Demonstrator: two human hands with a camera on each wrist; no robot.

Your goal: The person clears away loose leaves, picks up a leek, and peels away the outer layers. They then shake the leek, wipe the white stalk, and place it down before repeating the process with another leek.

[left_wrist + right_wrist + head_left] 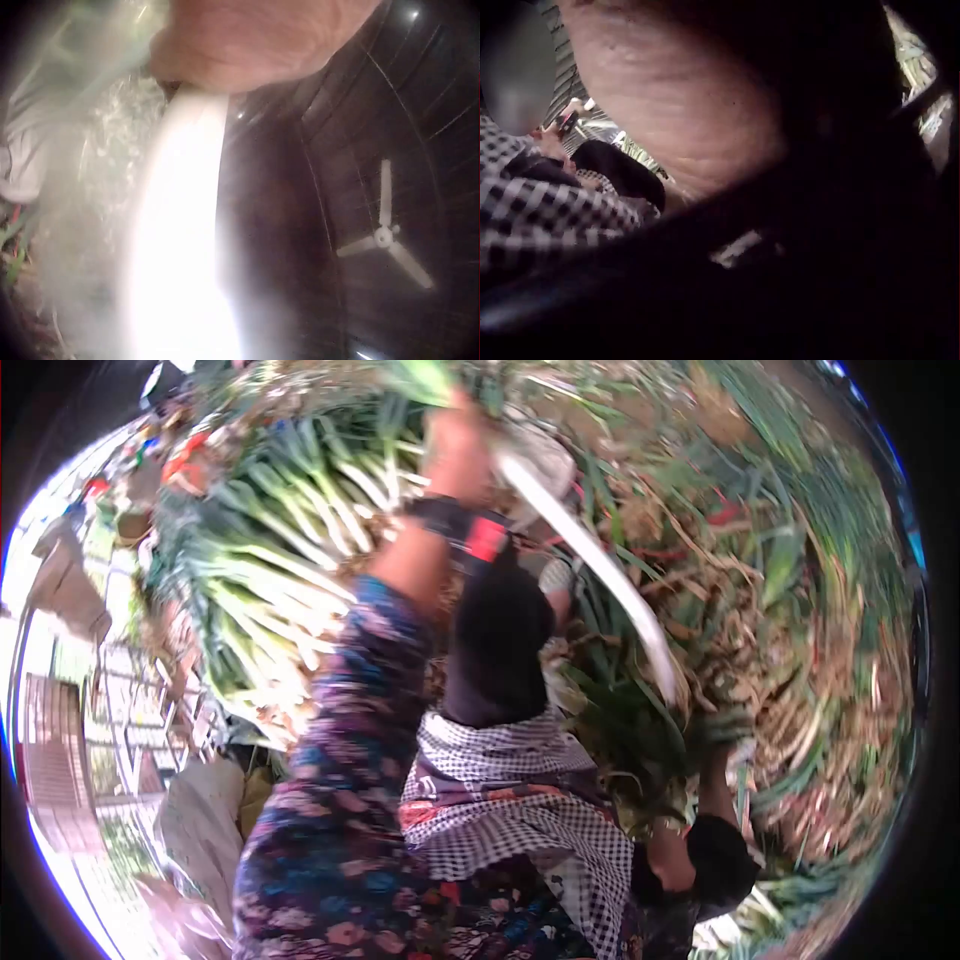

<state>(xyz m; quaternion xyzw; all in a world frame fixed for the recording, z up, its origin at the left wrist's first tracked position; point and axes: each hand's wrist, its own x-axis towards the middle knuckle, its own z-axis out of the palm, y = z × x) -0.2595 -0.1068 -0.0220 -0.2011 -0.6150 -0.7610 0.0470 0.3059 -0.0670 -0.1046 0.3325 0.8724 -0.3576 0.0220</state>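
Note:
In the head view my left hand point(460, 450), blurred, is stretched forward and grips a leek point(595, 555) near its green leaves. The leek's long white shaft slants down to the right, its root end close to my right hand point(716, 775). In the left wrist view the same white shaft shows overexposed below the left hand point(255, 45). My right hand is low on the right among leafy scraps, its fingers mostly hidden. The right wrist view is largely dark, with only part of the right hand point(675, 97) showing.
Cleaned leeks point(290, 540) lie fanned out in a pile on the left, white ends inward. A heap of peeled leaves and roots point(740, 620) covers the right side. A checked cloth point(500, 840) lies over the lap. A pale sack point(200, 820) is at lower left.

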